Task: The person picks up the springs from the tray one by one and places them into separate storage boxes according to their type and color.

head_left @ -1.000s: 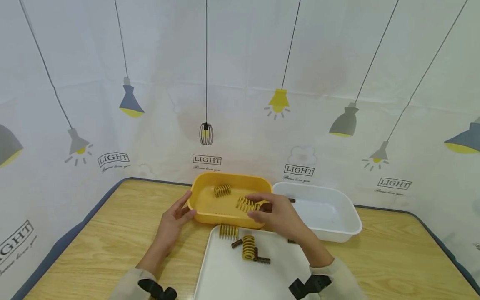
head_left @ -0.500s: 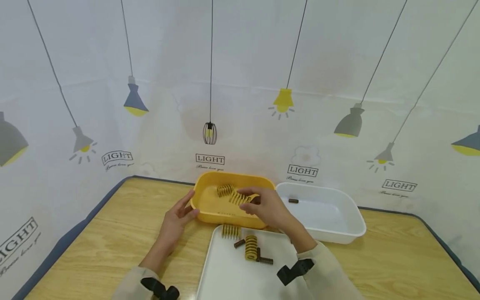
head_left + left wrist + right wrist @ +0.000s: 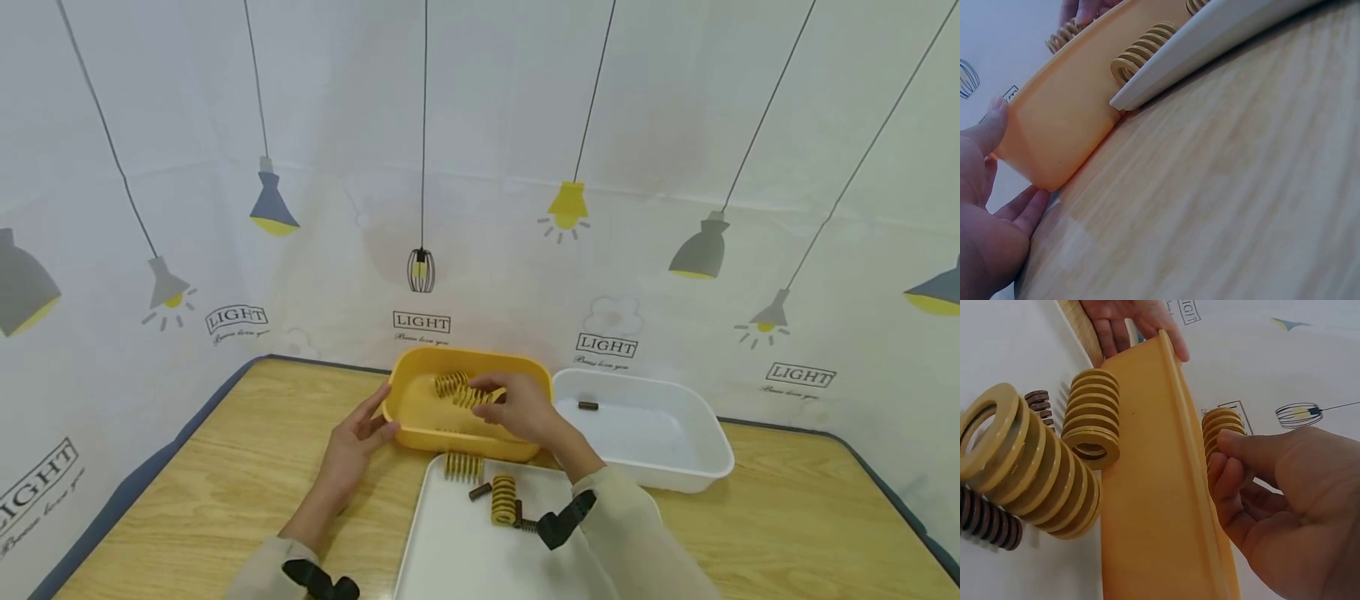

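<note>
My right hand reaches over the yellow bin and pinches a yellow coil spring between thumb and fingers. Just left of it, another yellow spring lies on the bin's floor. At the bin's left end, my left hand holds the wall; the left wrist view shows its thumb near the rim and other fingers by the bottom corner. On the white tray are two more yellow springs, one by the far edge and one nearer.
Small dark brown springs lie on the tray, one left of the nearer yellow spring. A white bin stands right of the yellow one, with a brown spring inside. A printed curtain hangs behind the wooden table.
My right hand has moved left over the yellow bin, bringing its spring close to the one lying there. My left hand stays on the bin's left end.
</note>
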A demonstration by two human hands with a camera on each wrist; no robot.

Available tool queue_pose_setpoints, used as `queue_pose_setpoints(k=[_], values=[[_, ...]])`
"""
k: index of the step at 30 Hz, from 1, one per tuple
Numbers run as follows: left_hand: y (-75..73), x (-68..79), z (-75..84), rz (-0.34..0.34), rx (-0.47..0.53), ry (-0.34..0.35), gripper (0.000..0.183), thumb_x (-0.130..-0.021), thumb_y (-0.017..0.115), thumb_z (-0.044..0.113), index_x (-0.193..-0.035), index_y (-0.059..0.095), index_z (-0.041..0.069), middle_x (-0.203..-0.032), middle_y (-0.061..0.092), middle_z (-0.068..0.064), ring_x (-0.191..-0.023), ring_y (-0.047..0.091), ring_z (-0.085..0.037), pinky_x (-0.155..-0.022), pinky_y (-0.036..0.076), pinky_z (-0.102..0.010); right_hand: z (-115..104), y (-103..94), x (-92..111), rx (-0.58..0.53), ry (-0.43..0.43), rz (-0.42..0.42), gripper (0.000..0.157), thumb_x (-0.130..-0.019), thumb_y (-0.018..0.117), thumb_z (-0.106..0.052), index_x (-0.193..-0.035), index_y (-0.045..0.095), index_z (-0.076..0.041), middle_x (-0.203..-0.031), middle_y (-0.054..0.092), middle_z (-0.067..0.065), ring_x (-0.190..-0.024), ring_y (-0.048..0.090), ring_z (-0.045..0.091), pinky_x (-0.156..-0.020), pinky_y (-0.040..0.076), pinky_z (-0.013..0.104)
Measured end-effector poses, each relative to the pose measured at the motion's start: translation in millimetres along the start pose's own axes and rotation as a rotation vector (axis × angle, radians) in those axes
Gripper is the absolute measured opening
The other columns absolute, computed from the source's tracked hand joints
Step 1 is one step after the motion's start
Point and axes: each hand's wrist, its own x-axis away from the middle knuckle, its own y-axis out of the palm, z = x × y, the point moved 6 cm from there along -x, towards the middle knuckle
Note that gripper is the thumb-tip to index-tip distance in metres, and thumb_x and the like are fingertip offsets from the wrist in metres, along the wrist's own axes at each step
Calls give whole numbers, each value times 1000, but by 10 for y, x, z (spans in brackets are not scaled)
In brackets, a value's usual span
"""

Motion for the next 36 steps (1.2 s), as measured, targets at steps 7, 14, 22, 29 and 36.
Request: queue_pose_setpoints(k=[7,14,22,29,36], values=[[4,-4,-18,-2,-2,-4,58,-94,61,8,-147,40,18,-151,34,6,-131,40,-27,-96,42,-20,100,71,-120,-3,54,-15,36,-90,68,-11,-126,62,-7,-121,60,12,-79,66,17,-70,57,34],[1,-5,-28,-4,-13,-6,58,-95,61,9,-147,40,20,-151,33,9,-132,39,-26,-98,42,-22,240,124,-220,-68,121,-7,36,-88,69,-6,-124,63,-4,-118,61,11,-75,64,16,-68,57,32],[-7,0,-17,1,0,-1,58,-94,61,7,-147,40,19,-151,34,7,-131,41,-26,-96,43,-20,320,173,-279,-47,163,21,35,-87,71,-9,-121,66,-6,-115,63,9,-74,63,14,-69,55,28],[-13,-11,-18,-3,7,16,58,-94,61,8,-147,40,17,-152,33,4,-131,40,-28,-95,44,-20,310,198,-303,29,182,34,33,-87,71,-12,-119,67,-8,-113,65,7,-75,61,12,-77,52,31],[-7,-8,-44,-2,21,4,59,-93,63,10,-146,41,20,-150,34,8,-130,42,-24,-96,43,-21,372,236,-346,67,185,27,32,-86,72,-11,-118,69,-9,-111,67,6,-84,57,17,-81,50,33]])
